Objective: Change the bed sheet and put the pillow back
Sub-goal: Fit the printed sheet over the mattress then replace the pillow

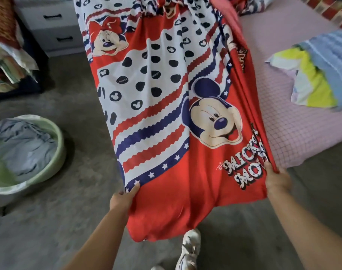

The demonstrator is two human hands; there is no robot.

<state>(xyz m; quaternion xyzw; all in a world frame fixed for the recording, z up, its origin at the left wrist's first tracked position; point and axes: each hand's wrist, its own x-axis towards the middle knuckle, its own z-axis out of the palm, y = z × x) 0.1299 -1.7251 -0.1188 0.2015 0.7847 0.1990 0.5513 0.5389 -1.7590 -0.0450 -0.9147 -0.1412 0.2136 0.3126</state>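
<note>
A large red, white and blue cartoon-mouse bed sheet (pixel 166 114) stretches from the bed's far end toward me, hanging over the floor. My left hand (pixel 123 197) pinches its near left edge. My right hand (pixel 277 180) grips the folded right edge beside the bed's corner. The bed (pixel 295 129) at right shows a pink checked mattress cover. A blue, yellow and white striped cloth bundle (pixel 320 75) lies on the bed at right; whether it is the pillow I cannot tell.
A green basin (pixel 55 158) holding grey cloth sits on the floor at left. A white drawer unit (pixel 53 26) stands at the back left, with a cluttered dark shelf (pixel 14 65) beside it. My white shoe (pixel 189 248) is below the sheet.
</note>
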